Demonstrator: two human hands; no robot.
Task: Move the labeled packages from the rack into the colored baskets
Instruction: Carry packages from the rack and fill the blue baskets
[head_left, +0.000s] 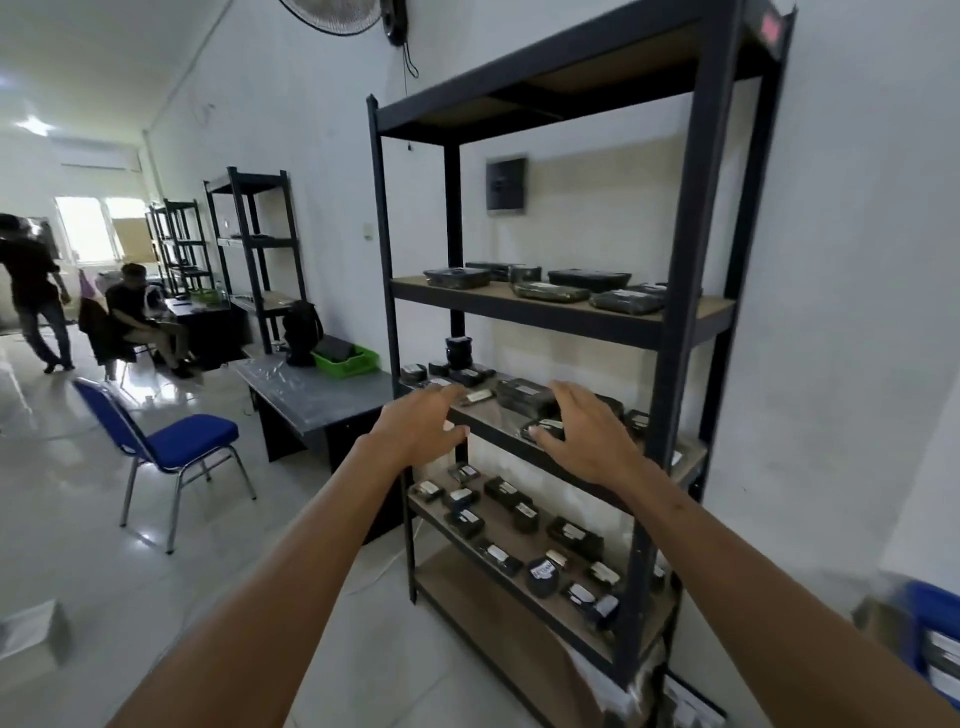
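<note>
A tall black metal rack (680, 332) with wooden shelves stands against the white wall. Several black wrapped packages with white labels lie on its shelves, among them a large one (522, 396) on the middle shelf and a small one (543, 428) near that shelf's front edge. My left hand (421, 423) reaches toward the middle shelf's front edge with fingers spread, holding nothing. My right hand (587, 431) hovers with straight fingers just over the small package, empty. A blue basket (930, 639) shows at the right edge and a green basket (345, 359) sits on a grey table.
The grey table (311, 400) stands left of the rack, with a blue chair (171, 447) in front of it. More black racks (254, 244) line the wall further back. One person sits at a desk (140, 317) and another walks at far left (31, 291).
</note>
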